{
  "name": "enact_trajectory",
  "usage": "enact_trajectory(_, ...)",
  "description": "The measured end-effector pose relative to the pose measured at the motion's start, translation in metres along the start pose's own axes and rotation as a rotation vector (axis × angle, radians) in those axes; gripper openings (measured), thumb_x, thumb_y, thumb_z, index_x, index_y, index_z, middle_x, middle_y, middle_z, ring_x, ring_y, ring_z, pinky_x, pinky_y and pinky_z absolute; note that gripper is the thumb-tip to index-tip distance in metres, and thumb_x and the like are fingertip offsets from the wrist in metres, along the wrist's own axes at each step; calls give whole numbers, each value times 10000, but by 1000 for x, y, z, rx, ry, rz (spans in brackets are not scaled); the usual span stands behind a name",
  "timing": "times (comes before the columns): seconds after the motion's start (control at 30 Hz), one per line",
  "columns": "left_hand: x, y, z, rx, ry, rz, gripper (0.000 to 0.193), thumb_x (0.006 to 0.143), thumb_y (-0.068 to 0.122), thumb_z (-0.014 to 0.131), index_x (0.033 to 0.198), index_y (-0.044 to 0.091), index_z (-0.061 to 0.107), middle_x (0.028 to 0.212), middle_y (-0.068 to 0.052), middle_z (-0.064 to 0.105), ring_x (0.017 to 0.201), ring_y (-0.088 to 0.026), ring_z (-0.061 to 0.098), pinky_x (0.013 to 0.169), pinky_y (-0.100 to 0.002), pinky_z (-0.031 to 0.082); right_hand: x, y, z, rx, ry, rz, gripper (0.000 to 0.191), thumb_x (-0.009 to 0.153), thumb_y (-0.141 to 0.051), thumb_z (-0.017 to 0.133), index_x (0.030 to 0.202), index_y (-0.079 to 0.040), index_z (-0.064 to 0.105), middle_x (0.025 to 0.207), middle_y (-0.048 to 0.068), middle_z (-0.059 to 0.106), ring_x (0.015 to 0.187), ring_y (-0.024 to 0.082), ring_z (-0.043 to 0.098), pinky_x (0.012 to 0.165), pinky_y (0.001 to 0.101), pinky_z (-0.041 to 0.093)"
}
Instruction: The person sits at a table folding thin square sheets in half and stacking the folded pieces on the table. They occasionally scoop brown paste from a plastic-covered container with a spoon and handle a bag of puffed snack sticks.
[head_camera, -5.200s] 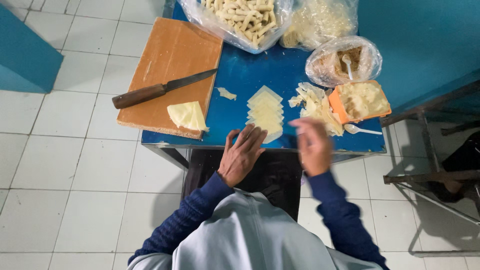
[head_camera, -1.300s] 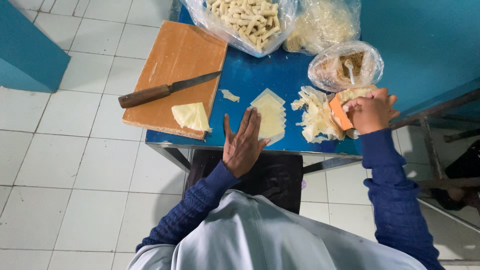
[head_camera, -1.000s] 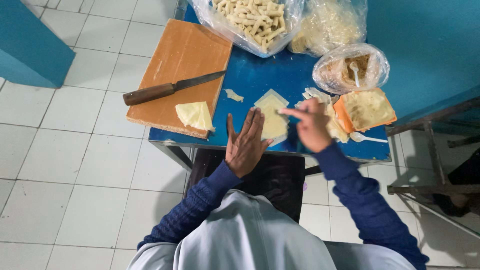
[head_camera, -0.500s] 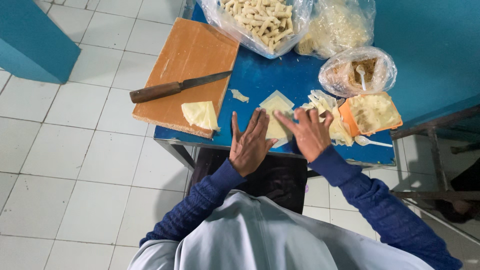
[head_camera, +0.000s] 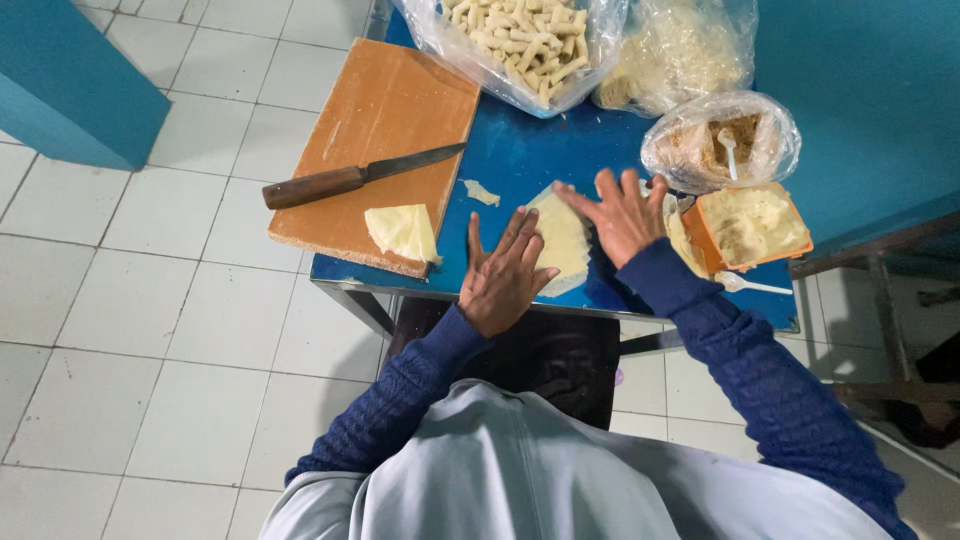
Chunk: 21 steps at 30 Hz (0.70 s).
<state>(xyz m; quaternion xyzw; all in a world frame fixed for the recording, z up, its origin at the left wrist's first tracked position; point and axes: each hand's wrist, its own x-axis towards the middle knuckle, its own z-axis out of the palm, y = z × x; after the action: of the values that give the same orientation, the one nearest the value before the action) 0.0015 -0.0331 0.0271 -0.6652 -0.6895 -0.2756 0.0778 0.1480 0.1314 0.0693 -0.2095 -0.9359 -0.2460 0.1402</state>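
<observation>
At the centre of the frame, the left hand (head_camera: 505, 275) and right hand (head_camera: 622, 213) lie flat with fingers spread on a pale, thin square pastry sheet (head_camera: 562, 243) on the blue metal table (head_camera: 520, 160). A wooden-handled knife (head_camera: 355, 177) rests on the brown wooden cutting board (head_camera: 385, 120) at upper left.

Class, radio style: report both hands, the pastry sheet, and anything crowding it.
Left hand and right hand open, flat on the pale pastry sheet. Sheet lies on the blue table. Orange filling tub close to the right; knife apart on the cutting board.
</observation>
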Motion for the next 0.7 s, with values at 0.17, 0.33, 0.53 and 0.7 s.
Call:
enact_trajectory(0.17,-2,2,0,-16,-17,-18,440,949,443,638,1158,59,589,1504,-159,491,1462,-269,396,1147,-766,158,14,-5,0,671,-114,93,901,803,151,506,1492,-425,583,982,40,381,965,268,397,851,464,315)
enact_trajectory(0.33,0,1,1,-13,2,-10,451,955,439,635,1173,47,586,1508,-160,487,1457,-264,408,1152,-764,154,14,-19,0,437,-192,220,805,833,98,544,1457,-408,597,1012,56,398,961,292,391,778,481,273)
enact_trajectory(0.53,0,2,0,-21,23,-8,458,953,434,645,1183,42,582,1504,-164,488,1451,-268,416,1156,-758,154,5,-9,-9,179,-77,109,782,902,37,549,1518,-447,543,1040,33,429,1002,267,421,852,509,293)
enact_trajectory(0.7,-2,4,-1,-28,26,-15,472,929,421,661,1193,36,584,1498,-166,493,1441,-272,419,1153,-756,157,-5,-23,-6,-19,6,24,714,954,-37,539,1522,-469,526,1097,25,472,1029,252,448,934,578,322)
